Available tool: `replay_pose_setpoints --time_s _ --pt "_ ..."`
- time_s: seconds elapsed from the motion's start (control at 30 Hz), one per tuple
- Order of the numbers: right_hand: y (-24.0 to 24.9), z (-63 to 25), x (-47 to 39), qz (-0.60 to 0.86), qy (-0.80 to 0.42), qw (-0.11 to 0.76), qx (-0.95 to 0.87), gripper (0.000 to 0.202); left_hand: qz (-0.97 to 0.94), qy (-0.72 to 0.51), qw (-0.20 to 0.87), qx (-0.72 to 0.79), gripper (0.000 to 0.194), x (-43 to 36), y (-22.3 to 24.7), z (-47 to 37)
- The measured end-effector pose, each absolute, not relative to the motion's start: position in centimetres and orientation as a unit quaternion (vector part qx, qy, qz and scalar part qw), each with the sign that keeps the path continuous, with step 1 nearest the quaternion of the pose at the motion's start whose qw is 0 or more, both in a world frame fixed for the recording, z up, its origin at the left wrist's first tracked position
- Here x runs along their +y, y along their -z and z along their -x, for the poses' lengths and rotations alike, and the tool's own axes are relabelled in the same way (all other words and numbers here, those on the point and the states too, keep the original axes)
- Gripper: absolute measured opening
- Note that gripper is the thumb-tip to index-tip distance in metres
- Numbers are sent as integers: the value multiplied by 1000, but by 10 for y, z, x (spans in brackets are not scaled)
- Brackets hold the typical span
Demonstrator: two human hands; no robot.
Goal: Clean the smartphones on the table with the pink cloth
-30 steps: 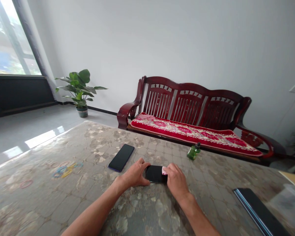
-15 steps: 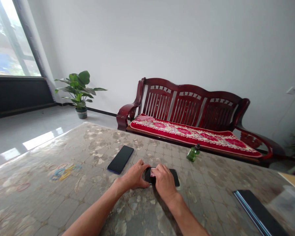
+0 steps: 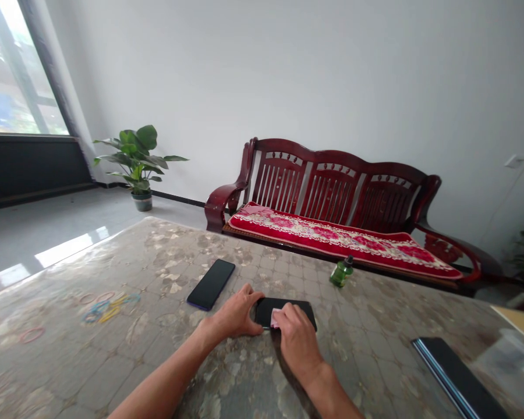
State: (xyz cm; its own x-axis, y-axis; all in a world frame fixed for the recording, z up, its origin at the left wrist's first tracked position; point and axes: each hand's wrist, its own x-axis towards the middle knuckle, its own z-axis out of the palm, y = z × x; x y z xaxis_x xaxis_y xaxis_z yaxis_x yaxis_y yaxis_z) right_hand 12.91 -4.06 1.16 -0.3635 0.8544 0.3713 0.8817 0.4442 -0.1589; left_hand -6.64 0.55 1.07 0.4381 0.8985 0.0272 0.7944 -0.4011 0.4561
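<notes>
Head view. Left hand (image 3: 240, 312): partly open, thumb and fingers spread to either side of the near-left end of a black phone (image 3: 265, 307), gripping its edges. Right hand (image 3: 298, 336): fingers curled closed, pinching a small pink cloth (image 3: 275, 318) against the screen. Phone lies flat on the desk (image 3: 227, 384), screen up, between the two hands; its right end shows beyond the right hand's knuckles.

Containers: small green bottle (image 3: 340, 273), dark top, upright on the desk beyond the right hand; cannot tell how full. Clear plastic item (image 3: 509, 358) at the right edge; contents too blurred to make out. Flowerpot (image 3: 142, 202) on the floor holds a leafy plant (image 3: 135, 154).

Also on the desk: second phone (image 3: 211, 284) beyond the left wrist, loose rubber bands (image 3: 109, 308) farther left.
</notes>
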Motion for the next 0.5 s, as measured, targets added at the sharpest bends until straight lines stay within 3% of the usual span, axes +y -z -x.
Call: replay_pose_setpoints --time_s 0.27,0.5 --pt "-6 -179 -41 593 47 207 -776 37 -822 -135 198 517 66 5 -13 66" --pt "-5 -128 -52 537 20 217 -815 28 -825 -145 189 513 66 5 -11 66"
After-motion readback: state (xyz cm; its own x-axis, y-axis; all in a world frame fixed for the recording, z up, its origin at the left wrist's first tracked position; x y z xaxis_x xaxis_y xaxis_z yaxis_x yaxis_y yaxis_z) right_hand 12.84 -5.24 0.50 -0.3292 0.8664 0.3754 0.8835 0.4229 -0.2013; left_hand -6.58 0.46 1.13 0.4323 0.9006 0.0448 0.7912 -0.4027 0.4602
